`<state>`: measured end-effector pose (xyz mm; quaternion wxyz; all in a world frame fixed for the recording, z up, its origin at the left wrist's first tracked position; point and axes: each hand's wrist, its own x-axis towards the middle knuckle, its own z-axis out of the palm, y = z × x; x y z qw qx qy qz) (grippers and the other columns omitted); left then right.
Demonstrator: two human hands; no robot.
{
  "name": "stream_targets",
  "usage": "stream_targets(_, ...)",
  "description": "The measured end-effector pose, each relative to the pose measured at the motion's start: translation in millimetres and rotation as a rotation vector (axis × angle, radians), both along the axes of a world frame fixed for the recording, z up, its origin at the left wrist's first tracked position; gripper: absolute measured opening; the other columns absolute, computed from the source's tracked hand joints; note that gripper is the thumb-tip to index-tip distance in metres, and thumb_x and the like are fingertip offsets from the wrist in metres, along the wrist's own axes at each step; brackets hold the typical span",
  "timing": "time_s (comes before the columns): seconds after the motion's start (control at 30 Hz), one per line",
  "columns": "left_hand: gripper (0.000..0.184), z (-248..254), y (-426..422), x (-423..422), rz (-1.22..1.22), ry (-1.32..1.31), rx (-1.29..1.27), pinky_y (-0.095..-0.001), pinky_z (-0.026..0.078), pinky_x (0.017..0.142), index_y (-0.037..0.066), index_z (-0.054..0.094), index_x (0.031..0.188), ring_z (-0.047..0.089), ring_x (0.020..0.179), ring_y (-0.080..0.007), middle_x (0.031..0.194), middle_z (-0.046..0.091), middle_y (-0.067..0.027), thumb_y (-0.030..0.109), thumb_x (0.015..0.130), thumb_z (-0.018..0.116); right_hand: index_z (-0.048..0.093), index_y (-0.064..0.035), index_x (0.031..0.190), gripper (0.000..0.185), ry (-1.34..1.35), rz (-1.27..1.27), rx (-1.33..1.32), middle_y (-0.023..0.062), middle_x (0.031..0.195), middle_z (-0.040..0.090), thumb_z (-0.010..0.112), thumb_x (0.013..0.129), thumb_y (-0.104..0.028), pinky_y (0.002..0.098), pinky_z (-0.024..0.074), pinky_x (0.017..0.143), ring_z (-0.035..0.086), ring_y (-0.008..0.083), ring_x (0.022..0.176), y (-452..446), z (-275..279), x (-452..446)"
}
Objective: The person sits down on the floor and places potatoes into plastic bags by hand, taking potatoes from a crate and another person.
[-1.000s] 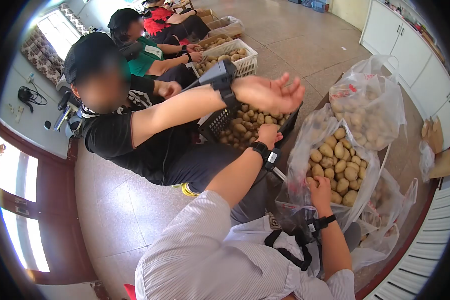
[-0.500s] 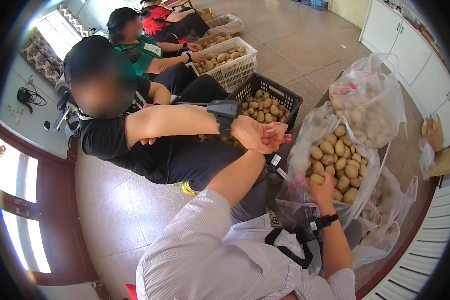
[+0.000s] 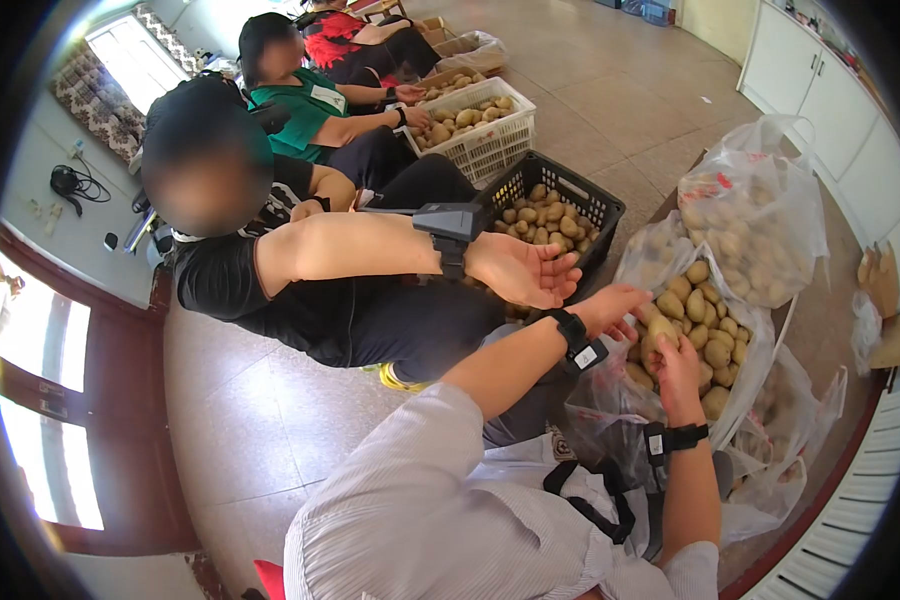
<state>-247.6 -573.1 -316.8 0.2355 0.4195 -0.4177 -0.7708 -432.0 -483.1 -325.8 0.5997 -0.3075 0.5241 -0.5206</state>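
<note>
My right hand (image 3: 678, 372) is closed on a potato (image 3: 660, 335), held up over the open plastic bag of potatoes (image 3: 755, 345). My left hand (image 3: 610, 308) reaches in from the left, palm partly turned down, with its fingers stretched out. Its fingertips are right by the upper end of that potato; whether they touch it I cannot tell. More potatoes (image 3: 715, 352) fill the bag beneath both hands. Just left of my hands, a co-worker's open hand (image 3: 525, 268) is held palm up with nothing in it.
A black crate (image 3: 610, 222) of potatoes stands beyond the co-worker's arm. Farther back is a white crate (image 3: 490, 150) with potatoes, and other people sit along that row. Another filled plastic bag (image 3: 760, 215) lies behind mine. White cabinets (image 3: 820, 90) line the right wall.
My left hand has come out from beneath the co-worker's hand and moved right to the potato. My right hand has raised the potato slightly. The whole view has shifted a little.
</note>
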Motion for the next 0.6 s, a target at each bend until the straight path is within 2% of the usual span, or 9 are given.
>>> stream_targets(0.03, 0.047, -0.1, 2.0, -2.4, 0.003, -0.002, 0.0, -0.0321, 0.05, 0.053, 0.006, 0.05, 0.125, 0.065, 0.067, -0.0231, 0.114, 0.057, -0.0123, 0.043, 0.096, 0.056, 0.057, 0.0011, 0.117, 0.036, 0.061, 0.065, -0.009, 0.0033, 0.082, 0.06, 0.062, 0.095, -0.027, 0.0237, 0.043, 0.055, 0.054, 0.0103, 0.063, -1.5, 2.9, 2.9)
stream_targets(0.07, 0.048, 0.4, 4.2, -5.1, -0.045, 0.037, 0.031, -0.0316, 0.049, 0.053, 0.007, 0.05, 0.126, 0.065, 0.065, -0.0229, 0.113, 0.058, -0.0129, 0.045, 0.097, 0.054, 0.057, 0.0011, 0.117, 0.036, 0.059, 0.068, -0.011, 0.0033, 0.082, 0.06, 0.062, 0.095, -0.027, 0.0237, 0.043, 0.055, 0.054, 0.0103, 0.063, -4.0, 0.0, 4.7)
stream_targets(0.13, 0.049, -1.1, 5.8, -7.3, -0.092, 0.076, 0.064, -0.0311, 0.049, 0.052, 0.007, 0.05, 0.126, 0.065, 0.063, -0.0227, 0.113, 0.059, -0.0135, 0.046, 0.097, 0.052, 0.06, -0.0045, 0.099, 0.038, 0.308, 0.13, -0.016, -0.0011, 0.07, 0.056, 0.052, 0.101, -0.042, 0.022, 0.0367, 0.048, 0.049, 0.0075, 0.054, -9.2, -6.2, 8.5)
stream_targets(0.23, 0.043, -1.2, 4.2, -7.3, -0.252, 0.129, 0.124, -0.0303, 0.051, 0.051, 0.006, 0.058, 0.114, 0.064, 0.06, -0.0204, 0.09, 0.066, -0.0104, 0.045, 0.1, 0.048, 0.061, -0.0013, 0.094, 0.043, 0.355, 0.146, -0.03, 0.0007, 0.064, 0.054, 0.047, 0.103, -0.041, 0.025, 0.037, 0.044, 0.047, 0.0098, 0.048, -15.2, -7.5, 13.1)
stream_targets(0.37, 0.036, 1.2, 2.4, -4.2, -0.243, 0.149, 0.069, -0.0297, 0.052, 0.052, 0.005, 0.06, 0.108, 0.065, 0.061, -0.0192, 0.086, 0.067, -0.0099, 0.04, 0.1, 0.052, 0.058, -0.0013, 0.091, 0.043, 0.425, 0.097, -0.103, 0.0014, 0.062, 0.053, 0.044, 0.104, -0.039, 0.0261, 0.0355, 0.043, 0.046, 0.0099, 0.046, -17.3, -4.8, 18.6)
stream_targets(0.47, 0.032, -2.6, -2.0, 0.6, -0.107, 0.116, 0.069, -0.0299, 0.052, 0.051, 0.005, 0.059, 0.109, 0.064, 0.061, -0.0188, 0.089, 0.067, -0.0095, 0.035, 0.098, 0.057, 0.057, -0.0012, 0.09, 0.038, 0.457, 0.057, -0.173, 0.0023, 0.061, 0.052, 0.046, 0.104, -0.036, 0.0259, 0.0351, 0.043, 0.046, 0.009, 0.046, -14.3, -6.4, 14.2)
stream_targets(0.53, 0.029, -7.5, -6.7, 5.3, 0.018, 0.21, 0.095, -0.0294, 0.051, 0.051, 0.006, 0.059, 0.11, 0.063, 0.06, -0.0184, 0.091, 0.066, -0.0085, 0.033, 0.096, 0.06, 0.058, -0.001, 0.097, 0.03, 0.562, 0.134, -0.205, 0.0073, 0.067, 0.057, 0.052, 0.101, -0.03, 0.0287, 0.0426, 0.051, 0.055, 0.0154, 0.055, -15.1, -20.9, 1.5)
stream_targets(0.57, 0.029, -10.6, -10.3, 7.4, 0.017, 0.209, 0.093, -0.0294, 0.051, 0.051, 0.006, 0.059, 0.11, 0.063, 0.06, -0.0184, 0.091, 0.066, -0.0085, 0.033, 0.096, 0.06, 0.058, -0.001, 0.097, 0.03, 0.562, 0.132, -0.206, 0.0073, 0.067, 0.057, 0.052, 0.101, -0.03, 0.0287, 0.0426, 0.051, 0.055, 0.0154, 0.055, -14.0, -29.7, -2.6)
stream_targets(0.6, 0.029, -15.7, -15.3, 10.1, 0.102, 0.213, 0.096, -0.0301, 0.051, 0.053, 0.007, 0.058, 0.11, 0.063, 0.061, -0.0192, 0.091, 0.065, -0.0082, 0.033, 0.097, 0.059, 0.058, -0.0015, 0.102, 0.025, 0.766, 0.087, -0.276, 0.0109, 0.079, 0.061, 0.057, 0.097, -0.026, 0.0329, 0.0466, 0.06, 0.059, 0.0218, 0.067, -11.9, -40.0, -6.4)
